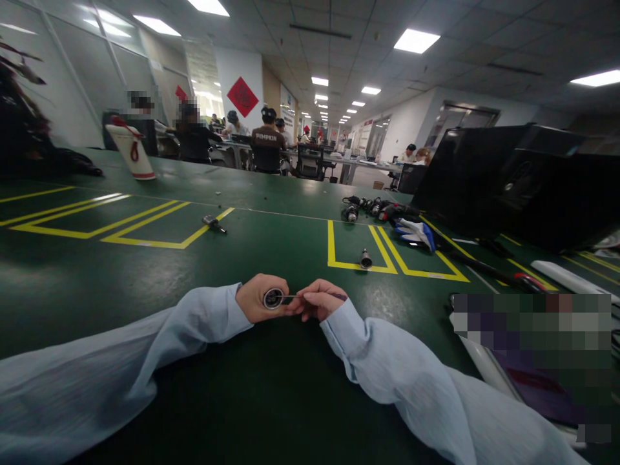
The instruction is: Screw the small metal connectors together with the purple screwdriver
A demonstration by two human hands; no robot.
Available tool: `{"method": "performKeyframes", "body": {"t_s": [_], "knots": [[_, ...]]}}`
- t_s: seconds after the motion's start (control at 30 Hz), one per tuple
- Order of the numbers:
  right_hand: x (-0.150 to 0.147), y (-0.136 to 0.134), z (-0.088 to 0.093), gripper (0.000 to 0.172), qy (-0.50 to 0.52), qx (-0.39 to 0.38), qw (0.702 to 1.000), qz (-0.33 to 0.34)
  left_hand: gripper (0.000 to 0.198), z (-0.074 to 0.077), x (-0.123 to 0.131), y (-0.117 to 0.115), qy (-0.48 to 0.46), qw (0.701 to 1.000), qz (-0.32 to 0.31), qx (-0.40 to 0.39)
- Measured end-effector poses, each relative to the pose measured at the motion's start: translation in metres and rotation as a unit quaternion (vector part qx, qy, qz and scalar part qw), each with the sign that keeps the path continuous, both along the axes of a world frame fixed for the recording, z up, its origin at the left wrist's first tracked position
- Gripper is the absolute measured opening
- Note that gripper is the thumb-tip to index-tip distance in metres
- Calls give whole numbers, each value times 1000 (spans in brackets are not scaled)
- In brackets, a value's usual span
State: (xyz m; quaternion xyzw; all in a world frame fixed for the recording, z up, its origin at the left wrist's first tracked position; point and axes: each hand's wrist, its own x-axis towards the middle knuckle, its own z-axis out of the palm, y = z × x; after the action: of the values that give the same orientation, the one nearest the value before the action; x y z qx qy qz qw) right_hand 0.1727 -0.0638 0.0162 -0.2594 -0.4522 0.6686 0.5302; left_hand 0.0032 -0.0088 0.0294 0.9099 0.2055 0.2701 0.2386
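Note:
My left hand (260, 297) is wrapped round a hollow round metal part (274, 298), whose open end faces me. In my right hand (320, 299), thumb and fingers pinch a slim tool (289, 296) with a thin metal shaft and a dark purplish end, which looks like a small screwdriver. The shaft points left and its tip reaches the mouth of the metal part; how deep it goes I cannot tell. Ahead on the right, a cup-shaped metal part (365, 259) rests inside a yellow-taped area. A drill chuck key or similar small metal piece (214, 224) lies ahead on the left.
The green table (271, 252) carries yellow tape outlines. Dark tools (378, 208) and a blue-white glove (415, 234) lie at the right, before black monitors (489, 181). A white cup (132, 152) stands far left. Several people sit at desks beyond.

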Motion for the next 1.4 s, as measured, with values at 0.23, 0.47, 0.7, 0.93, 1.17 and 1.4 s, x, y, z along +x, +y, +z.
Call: {"method": "performKeyframes", "body": {"t_s": [0.23, 0.47, 0.7, 0.93, 1.17, 1.4], "knots": [[-8, -14, 0, 4, -236, 97, 947, -194, 27, -1, 1, -1, 74, 994, 39, 66], [-3, -4, 0, 4, -122, -24, 990, -70, 21, -4, -1, 1, 91, 991, 17, 94], [-5, 1, -4, 7, 4, -20, 1000, -8, 23, 1, -1, -1, 2, 1000, 21, 17], [-6, -2, -2, 6, -3, -11, 999, -31, 21, -1, -2, 1, -25, 999, 32, -5], [-7, -11, 3, 5, -135, 80, 977, -145, 19, -3, -2, 1, 12, 998, 54, 38], [-13, -18, 2, 7, -296, 159, 918, -211, 20, -4, -4, 1, 71, 992, 36, 97]]}}
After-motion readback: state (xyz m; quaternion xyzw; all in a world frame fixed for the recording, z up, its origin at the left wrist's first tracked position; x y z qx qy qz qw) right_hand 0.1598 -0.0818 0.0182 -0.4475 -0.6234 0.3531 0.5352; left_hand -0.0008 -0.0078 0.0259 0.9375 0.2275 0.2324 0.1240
